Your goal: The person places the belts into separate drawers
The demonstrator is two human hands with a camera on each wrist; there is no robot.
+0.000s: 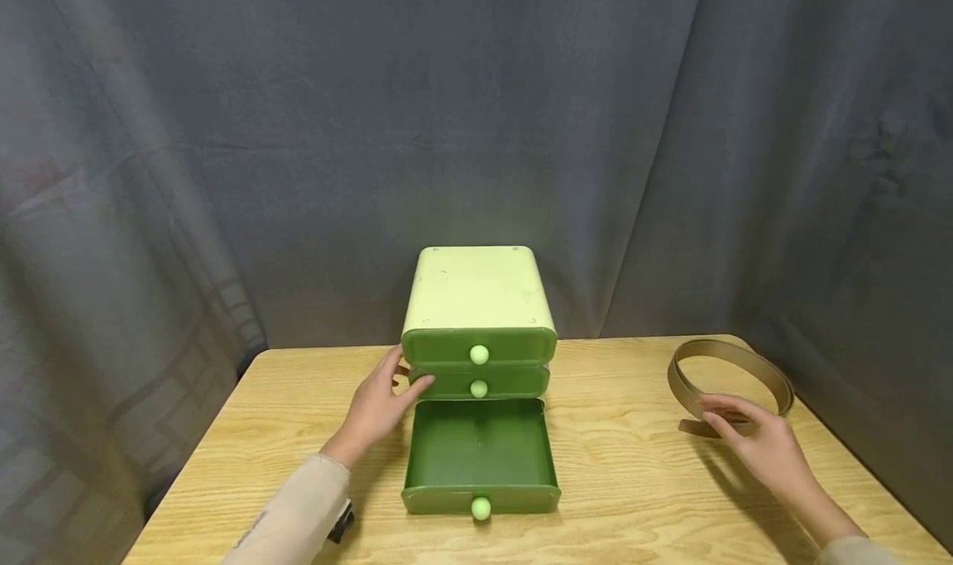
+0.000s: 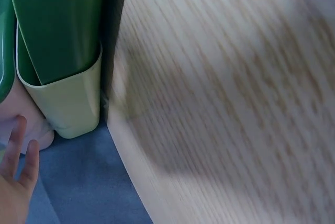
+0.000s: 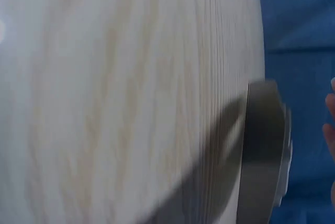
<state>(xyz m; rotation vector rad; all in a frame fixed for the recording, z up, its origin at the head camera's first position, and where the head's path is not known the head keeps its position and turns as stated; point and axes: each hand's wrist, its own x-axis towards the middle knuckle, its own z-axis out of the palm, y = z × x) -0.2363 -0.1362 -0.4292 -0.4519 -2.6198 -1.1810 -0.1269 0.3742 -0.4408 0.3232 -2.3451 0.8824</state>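
A small cabinet [image 1: 480, 288] with a pale yellow-green top and green drawers stands mid-table. Its bottom drawer [image 1: 480, 449] is pulled out, and its inner floor shows. My left hand [image 1: 380, 404] is at the cabinet's left side, the thumb by the left end of the middle drawer [image 1: 450, 383]. In the left wrist view, fingers [image 2: 32, 164] are extended beside a pinkish side section [image 2: 31, 116]. My right hand [image 1: 767, 445] hovers at the near side of a coiled brown belt [image 1: 733, 351], fingers reaching forward. In the right wrist view, fingertips [image 3: 331, 132] appear apart from the belt [image 3: 264, 145].
The wooden table [image 1: 625, 466] has its right edge close beyond the belt. Grey curtains [image 1: 476, 135] hang behind and at both sides. A small black object [image 1: 341, 522] shows by the left sleeve. The top drawer [image 1: 439, 347] is closed.
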